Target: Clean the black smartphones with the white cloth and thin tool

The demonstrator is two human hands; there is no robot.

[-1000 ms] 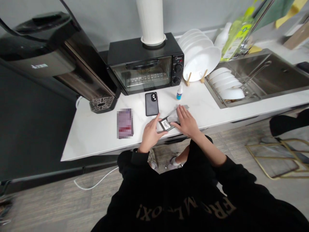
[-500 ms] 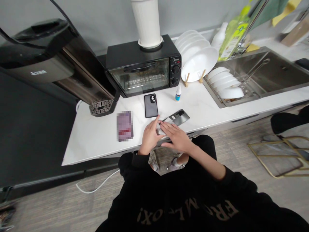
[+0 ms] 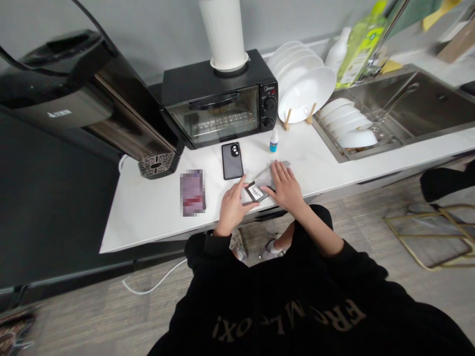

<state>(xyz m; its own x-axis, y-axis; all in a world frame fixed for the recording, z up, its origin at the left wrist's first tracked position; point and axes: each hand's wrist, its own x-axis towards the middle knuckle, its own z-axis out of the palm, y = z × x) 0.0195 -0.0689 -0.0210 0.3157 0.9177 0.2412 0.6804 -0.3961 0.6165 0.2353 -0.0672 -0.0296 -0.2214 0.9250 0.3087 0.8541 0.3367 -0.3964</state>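
A dark grey phone lies back up near the counter's front edge, a white label on its back. My left hand steadies its near left end between thumb and fingers. My right hand presses a pale cloth or wipe onto the phone's far right part, covering its camera area. The right fingers lie close together over the wipe. Just behind stands a dark, see-through phone case. A small white spray bottle with a blue label is upright beyond my right hand.
A blurred purple item lies to the left. Behind are a black toaster oven with a white pot on top and a dispenser. White plates stand in a rack beside the sink, which holds bowls.
My right hand has slid right and away from me along the phone with the wipe, uncovering the white label. My left hand stays at the phone's near end.
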